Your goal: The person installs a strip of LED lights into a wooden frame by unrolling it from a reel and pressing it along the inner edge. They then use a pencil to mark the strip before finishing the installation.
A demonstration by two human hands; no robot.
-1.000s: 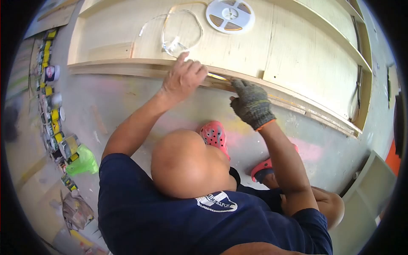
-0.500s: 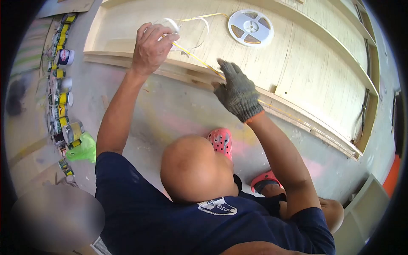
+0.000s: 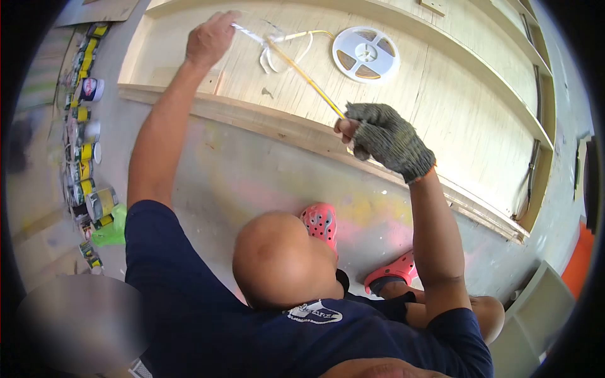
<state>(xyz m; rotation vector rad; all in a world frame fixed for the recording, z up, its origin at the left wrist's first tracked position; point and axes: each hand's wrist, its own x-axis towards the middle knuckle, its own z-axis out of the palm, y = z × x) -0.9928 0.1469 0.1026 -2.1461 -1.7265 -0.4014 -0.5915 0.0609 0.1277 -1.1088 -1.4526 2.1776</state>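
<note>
Thin yellow flexible strip (image 3: 307, 79) drawn taut between both hands! The right hand (image 3: 386, 137), in a grey knitted work glove, pinches the near end tight between thumb and fingers, just above the front edge of the pale plywood cabinet panel (image 3: 441, 94). From that pinch the strip runs up and away to the left, its long axis on a diagonal, to the bare left hand (image 3: 210, 39), which is closed around the far end with the arm at full stretch. The gloved hand sits closer to the body. A limp white ribbon of backing (image 3: 272, 55) curls off mid-span. Beyond it, a flat white plastic reel (image 3: 365, 55) lies on the plywood. A pink perforated clog (image 3: 319, 220) rests on the stained concrete floor (image 3: 252, 170), and paint tins (image 3: 101, 203) line the left.
</note>
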